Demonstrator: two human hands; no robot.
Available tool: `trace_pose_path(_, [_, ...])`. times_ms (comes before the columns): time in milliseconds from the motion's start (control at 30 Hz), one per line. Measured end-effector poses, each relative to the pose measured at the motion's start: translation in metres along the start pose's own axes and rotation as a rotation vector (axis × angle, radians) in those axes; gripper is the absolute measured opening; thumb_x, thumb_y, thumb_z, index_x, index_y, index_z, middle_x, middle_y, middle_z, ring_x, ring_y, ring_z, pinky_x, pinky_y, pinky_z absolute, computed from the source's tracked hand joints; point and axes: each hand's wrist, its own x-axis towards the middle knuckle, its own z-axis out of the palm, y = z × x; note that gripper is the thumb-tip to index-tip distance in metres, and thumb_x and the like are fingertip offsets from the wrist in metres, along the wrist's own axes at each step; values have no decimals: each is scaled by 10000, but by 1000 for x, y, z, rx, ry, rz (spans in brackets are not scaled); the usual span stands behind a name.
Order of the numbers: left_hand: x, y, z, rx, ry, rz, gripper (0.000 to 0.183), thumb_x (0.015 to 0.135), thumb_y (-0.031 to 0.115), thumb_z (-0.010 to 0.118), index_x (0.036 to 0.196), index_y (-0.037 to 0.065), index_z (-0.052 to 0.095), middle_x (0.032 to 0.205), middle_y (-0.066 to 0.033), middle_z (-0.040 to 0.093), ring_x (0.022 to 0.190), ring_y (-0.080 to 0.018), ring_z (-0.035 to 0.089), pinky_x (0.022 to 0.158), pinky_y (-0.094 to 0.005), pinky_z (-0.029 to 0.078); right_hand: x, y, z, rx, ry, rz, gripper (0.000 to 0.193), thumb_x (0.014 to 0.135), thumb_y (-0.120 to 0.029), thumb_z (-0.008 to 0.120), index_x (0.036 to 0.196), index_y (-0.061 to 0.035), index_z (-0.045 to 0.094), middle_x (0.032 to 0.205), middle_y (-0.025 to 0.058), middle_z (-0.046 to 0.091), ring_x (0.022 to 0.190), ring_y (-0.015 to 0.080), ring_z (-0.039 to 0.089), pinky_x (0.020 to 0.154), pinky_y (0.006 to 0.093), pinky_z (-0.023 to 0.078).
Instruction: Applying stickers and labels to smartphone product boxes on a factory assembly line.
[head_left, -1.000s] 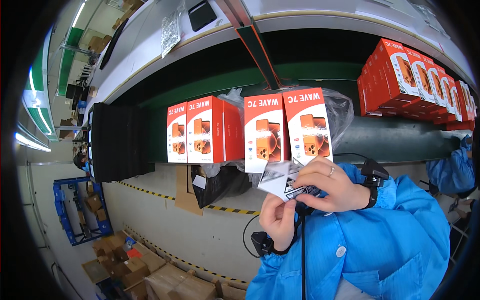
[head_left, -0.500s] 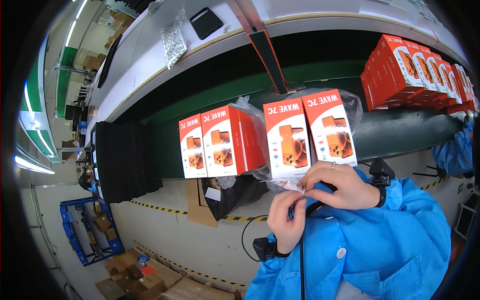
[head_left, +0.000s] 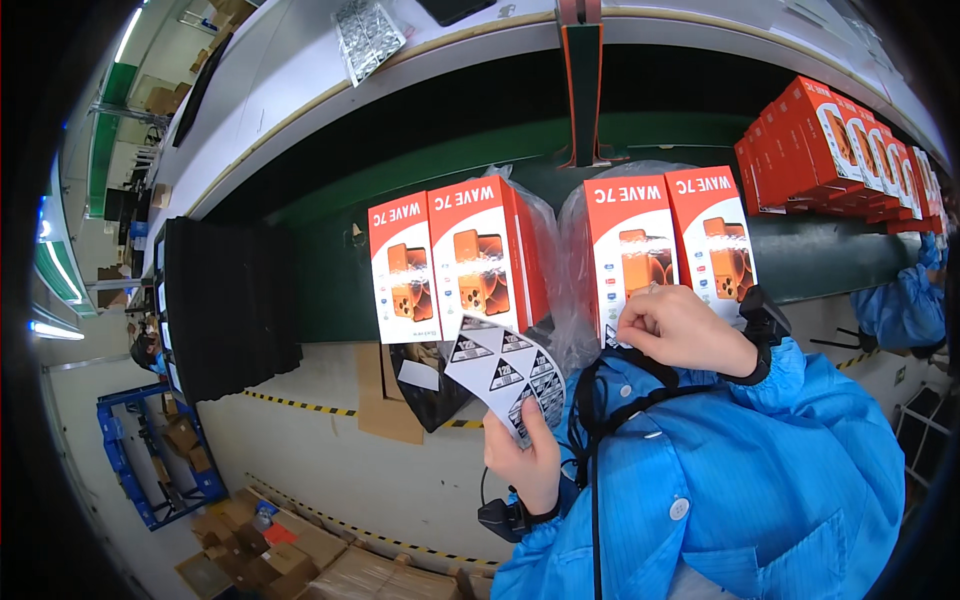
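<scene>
My left hand [head_left: 526, 462] pinches the lower edge of a white sticker sheet [head_left: 470, 372] printed with black triangles. The sheet curls up in front of the left boxes. My right hand [head_left: 690, 328] is closed, fingertips at the near left corner of a red-and-white phone box [head_left: 630, 225]. Under them shows a small dark-marked sticker [head_left: 611, 336], partly hidden by the fingers. Another phone box [head_left: 712, 215] stands at its right side. Farther left are two more phone boxes, one at the edge [head_left: 400, 270] and one beside it [head_left: 470, 250].
Clear plastic bags [head_left: 572, 310] lie around the boxes on the dark green bench [head_left: 330, 320]. Rows of similar boxes [head_left: 800, 150] stand at the far right, near a co-worker's blue sleeve [head_left: 900, 310]. A metal post [head_left: 580, 90] rises behind. Black cloth [head_left: 220, 310] hangs at left.
My hands have moved apart. The left now holds the sticker sheet up at the left, and the right has come to the corner of the box. The view has shifted slightly.
</scene>
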Motion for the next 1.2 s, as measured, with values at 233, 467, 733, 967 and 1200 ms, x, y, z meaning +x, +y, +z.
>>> trace_pose_path(233, [1, -2, -1, -14, -74, 13, 215, 824, 30, 635, 1003, -74, 576, 792, -178, 650, 650, -261, 664, 559, -315, 497, 3, 2, 6, -63, 52, -30, 108, 781, -120, 647, 776, -13, 632, 656, 96, 596, 578, 216, 585, 556, 324, 447])
trace_pose_path(467, [2, -2, 2, -25, -61, 34, 172, 829, 32, 631, 956, -60, 563, 750, -177, 639, 622, -277, 657, 533, -333, 485, 4, -7, 1, -56, 0, 59, 138, 795, -122, 606, 788, 14, 627, 705, 144, 624, 687, 290, 620, 641, 367, 477])
trace_pose_path(733, [1, 0, 0, -40, -108, -12, 221, 888, 55, 563, 1039, -90, 494, 845, -166, 642, 734, -173, 637, 624, -273, 488, 0, -3, 14, -226, 197, -18, 141, 777, -128, 633, 849, -35, 556, 813, 113, 544, 645, 312, 576, 623, 375, 469])
trace_pose_path(967, [3, 4, 3, -573, -184, -193, 292, 901, 45, 564, 1141, -78, 453, 1021, -140, 598, 884, -134, 573, 766, -257, 463, -11, -37, 16, 213, 21, -59, 192, 764, -109, 681, 904, -54, 561, 856, 75, 536, 750, 230, 574, 647, 340, 478])
trace_pose_path(1200, [12, -6, -14, -673, -219, -217, 298, 884, 15, 581, 1138, -72, 451, 1024, -117, 582, 894, -109, 558, 765, -238, 457, 3, -48, 50, 48, 176, -426, 221, 770, -115, 681, 963, -54, 590, 906, 84, 575, 838, 253, 576, 709, 335, 477])
